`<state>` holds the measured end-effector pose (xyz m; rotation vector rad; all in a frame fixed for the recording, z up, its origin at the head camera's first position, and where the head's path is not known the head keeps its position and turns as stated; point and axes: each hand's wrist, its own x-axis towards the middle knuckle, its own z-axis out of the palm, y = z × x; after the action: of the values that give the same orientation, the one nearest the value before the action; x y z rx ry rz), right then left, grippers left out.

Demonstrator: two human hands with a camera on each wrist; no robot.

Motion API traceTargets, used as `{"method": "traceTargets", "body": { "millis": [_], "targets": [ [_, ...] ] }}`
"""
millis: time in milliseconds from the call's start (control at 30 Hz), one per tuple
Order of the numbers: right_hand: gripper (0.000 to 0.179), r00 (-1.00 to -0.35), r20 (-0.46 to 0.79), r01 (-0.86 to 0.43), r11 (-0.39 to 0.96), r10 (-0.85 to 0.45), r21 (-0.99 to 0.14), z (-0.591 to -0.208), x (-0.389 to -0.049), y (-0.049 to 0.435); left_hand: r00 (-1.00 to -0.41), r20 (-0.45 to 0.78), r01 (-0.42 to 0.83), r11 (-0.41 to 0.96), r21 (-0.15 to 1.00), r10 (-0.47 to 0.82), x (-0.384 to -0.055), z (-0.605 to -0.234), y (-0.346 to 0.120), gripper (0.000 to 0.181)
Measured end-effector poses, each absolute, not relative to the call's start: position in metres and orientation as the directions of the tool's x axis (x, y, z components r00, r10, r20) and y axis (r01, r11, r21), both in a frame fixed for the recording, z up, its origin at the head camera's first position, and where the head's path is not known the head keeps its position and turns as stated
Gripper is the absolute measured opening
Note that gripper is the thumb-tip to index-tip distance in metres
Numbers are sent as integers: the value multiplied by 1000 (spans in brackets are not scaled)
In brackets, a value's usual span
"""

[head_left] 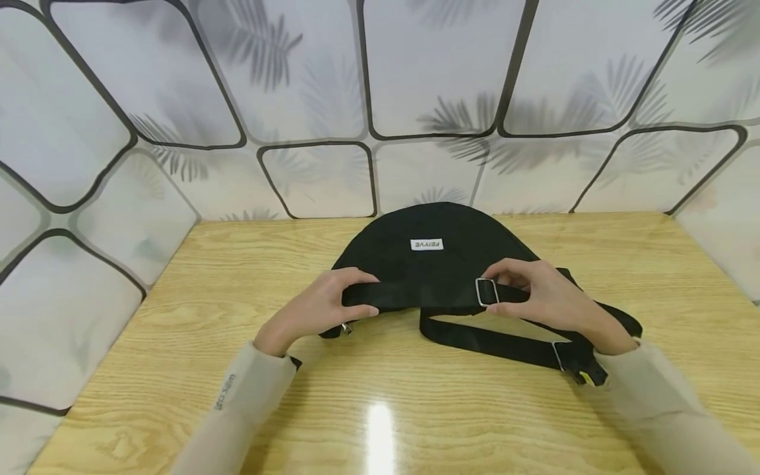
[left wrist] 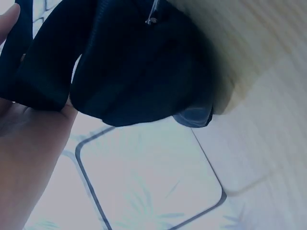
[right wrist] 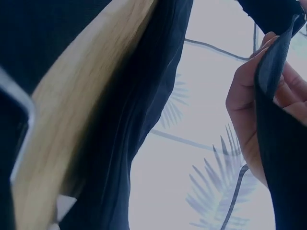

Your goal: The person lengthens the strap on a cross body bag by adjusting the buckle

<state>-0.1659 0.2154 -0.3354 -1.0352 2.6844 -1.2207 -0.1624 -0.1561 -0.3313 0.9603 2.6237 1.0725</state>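
Observation:
A black half-moon waist bag (head_left: pixel 439 227) with a small white label (head_left: pixel 426 245) lies on the wooden table. Across its near edge runs a black strap (head_left: pixel 392 295). My left hand (head_left: pixel 323 300) pinches the strap's left part between thumb and fingers; the left wrist view shows the bag body (left wrist: pixel 139 67) hanging beside that hand. On the right, my right hand (head_left: pixel 549 297) grips the strap by a square metal slider (head_left: pixel 487 292). In the right wrist view the curled fingers (right wrist: pixel 247 100) sit behind a fold of strap.
A loop of strap (head_left: pixel 493 342) lies on the near side, ending at a second metal slider and a black buckle (head_left: pixel 584 369) by the right sleeve. The wooden table (head_left: pixel 237 264) meets patterned walls (head_left: pixel 315 178) at the back and left.

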Motion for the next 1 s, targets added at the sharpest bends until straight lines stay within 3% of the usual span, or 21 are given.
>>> {"method": "traceTargets", "body": {
  "millis": [200, 400, 633, 833, 1000],
  "targets": [
    [34, -733, 272, -622, 453, -623, -638, -338, -166, 208, -801, 82, 485, 563, 669, 593, -165, -329, -164, 48],
    [35, -761, 257, -596, 485, -596, -640, -340, -166, 198, -799, 80, 498, 580, 645, 596, -171, -331, -172, 46],
    [39, -775, 266, -593, 512, -573, -622, -342, -168, 183, -791, 14, 523, 665, 533, 611, -176, -329, -174, 45],
    [39, -779, 311, -599, 500, -544, -625, -338, -171, 177, -785, 19, 568, 707, 421, 619, -170, -315, -146, 57],
    [40, -766, 337, -617, 478, -547, -626, -335, -173, 171, -726, 48, 620, 624, 476, 686, -169, -311, -109, 57]
  ]
}}
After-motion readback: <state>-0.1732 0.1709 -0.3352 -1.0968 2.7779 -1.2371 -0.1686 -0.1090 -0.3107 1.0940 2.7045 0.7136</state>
